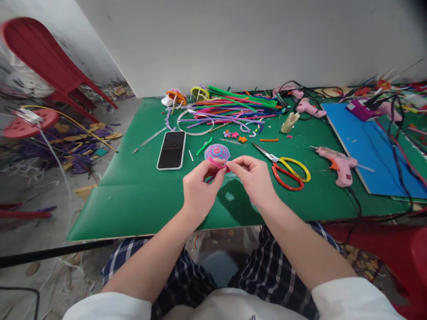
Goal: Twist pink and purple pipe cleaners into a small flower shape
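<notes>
left grip [200,184]: pinched on pink strip [215,163] | right grip [251,174]: pinched at strip's right end | strip: between both, by striped disc's [217,151] near edge

A phone [171,150] lies screen up on the green worktop [133,202]. Scissors [274,158] with one yellow and one red handle rest to its right, then a pink glue gun [343,165] beside a blue board [355,131]. A purple box [362,110] sits at the board's far side. Behind stands a pale wall [233,44]. At far left, a red chair [43,53] and red stool [20,129] stand above scraps [50,144].
</notes>
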Tool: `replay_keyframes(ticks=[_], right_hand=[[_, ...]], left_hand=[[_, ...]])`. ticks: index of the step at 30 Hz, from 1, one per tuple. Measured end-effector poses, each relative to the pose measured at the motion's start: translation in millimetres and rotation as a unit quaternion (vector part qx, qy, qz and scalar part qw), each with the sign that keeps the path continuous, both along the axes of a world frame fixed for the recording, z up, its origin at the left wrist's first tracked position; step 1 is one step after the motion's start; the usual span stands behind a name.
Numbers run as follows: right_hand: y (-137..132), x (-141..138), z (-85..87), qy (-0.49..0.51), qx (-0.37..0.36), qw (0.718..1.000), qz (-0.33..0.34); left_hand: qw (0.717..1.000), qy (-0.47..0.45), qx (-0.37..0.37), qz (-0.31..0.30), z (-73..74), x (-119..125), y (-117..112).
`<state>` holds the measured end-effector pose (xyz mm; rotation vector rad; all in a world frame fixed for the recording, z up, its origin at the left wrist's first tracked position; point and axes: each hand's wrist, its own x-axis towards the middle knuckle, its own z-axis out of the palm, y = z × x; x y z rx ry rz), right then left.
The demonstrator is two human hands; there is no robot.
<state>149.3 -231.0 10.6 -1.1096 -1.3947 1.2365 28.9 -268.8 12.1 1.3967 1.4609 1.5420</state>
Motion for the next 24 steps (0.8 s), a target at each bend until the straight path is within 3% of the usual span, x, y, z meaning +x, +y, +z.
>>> replay_keyframes(ticks=[3,10,15,24], right_hand=[[0,0,-0.8,0.004,-0.012,1.0,0.008],[0,2,1.3,-0.06,0.083,0.994,-0.023],[-1,2,1.1,-0.093,0.141,0.985,-0.024],[-3,1,2.2,-0.109,0.171,0.979,-0.033]], left_hand=[[0.999,0.045,0.018,0.009,-0.1,-1,0],[0.989,-0.077,-0.097,-0.078,1.6,-12,10],[0.978,-0.156,-0.116,-0.073,-0.7,-11,11],[0.921,-0.307,-0.217,-0.104,-2.1,-10,12]])
